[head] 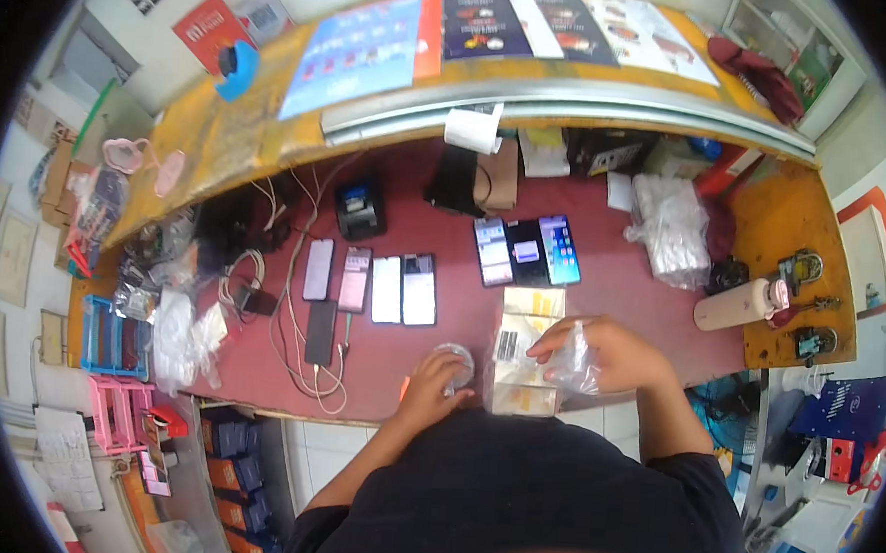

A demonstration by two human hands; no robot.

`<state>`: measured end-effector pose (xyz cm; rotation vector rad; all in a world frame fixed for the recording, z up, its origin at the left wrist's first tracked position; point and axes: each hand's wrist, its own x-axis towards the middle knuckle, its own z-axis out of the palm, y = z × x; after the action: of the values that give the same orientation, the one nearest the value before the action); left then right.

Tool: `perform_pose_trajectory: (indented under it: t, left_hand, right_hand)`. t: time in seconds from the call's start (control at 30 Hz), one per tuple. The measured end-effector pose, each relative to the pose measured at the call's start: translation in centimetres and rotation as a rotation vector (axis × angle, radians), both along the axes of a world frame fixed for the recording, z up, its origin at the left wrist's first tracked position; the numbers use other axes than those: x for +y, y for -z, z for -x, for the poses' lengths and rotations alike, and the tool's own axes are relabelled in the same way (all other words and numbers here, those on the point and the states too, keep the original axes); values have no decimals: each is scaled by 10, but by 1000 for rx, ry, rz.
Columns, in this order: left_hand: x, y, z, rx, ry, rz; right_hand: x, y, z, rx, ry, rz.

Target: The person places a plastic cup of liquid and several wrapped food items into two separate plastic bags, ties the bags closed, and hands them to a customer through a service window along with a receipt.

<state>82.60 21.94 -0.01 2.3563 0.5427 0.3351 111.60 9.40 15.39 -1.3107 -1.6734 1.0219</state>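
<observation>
My left hand (433, 387) is at the front edge of the red-topped desk (258, 372). Its fingers rest around a round, clear object (455, 357), which looks like a roll of tape. Beside it lies a stack of pale cartons with yellow marks (533, 304), bundled in clear plastic and bearing a printed label. My right hand (619, 355) is over the bundle's right side, its fingers gripping a bunched piece of clear plastic (579, 366). Part of the bundle is hidden beneath that hand.
Beyond the bundle, phones (527, 252) lie side by side; more phones (403, 289) and charging cables (282, 328) are left. A beige bottle (738, 305) lies right, near a plastic-wrapped pack (669, 228). A black printer (359, 210) stands under the raised yellow counter (247, 135).
</observation>
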Motion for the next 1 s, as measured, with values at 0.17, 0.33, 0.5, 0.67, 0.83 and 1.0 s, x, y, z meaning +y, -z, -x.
perform_pose_trajectory:
  t: [0.17,0.33,0.5,0.67,0.83,1.0]
  left_hand:
    - [-8,-16,13,-9,-183,112]
    - [-49,-11,60,-184,-328,695]
    - [-69,2,76,-171,-272,1143]
    - [-67,13,71,-199,-356,1077]
    - [-63,27,68,-200,-417,996]
    - [-75,31,83,-196,-534,975]
  right_hand:
    - [0,-4,1,-45,-9,67]
    - [-10,2,8,-221,76,43]
    - [-21,6,2,-247,160,-7]
    - [-41,27,-9,-318,244,237]
    - [-88,110,-23,-757,173,799]
    - [-148,222,-26,-806,-383,1132]
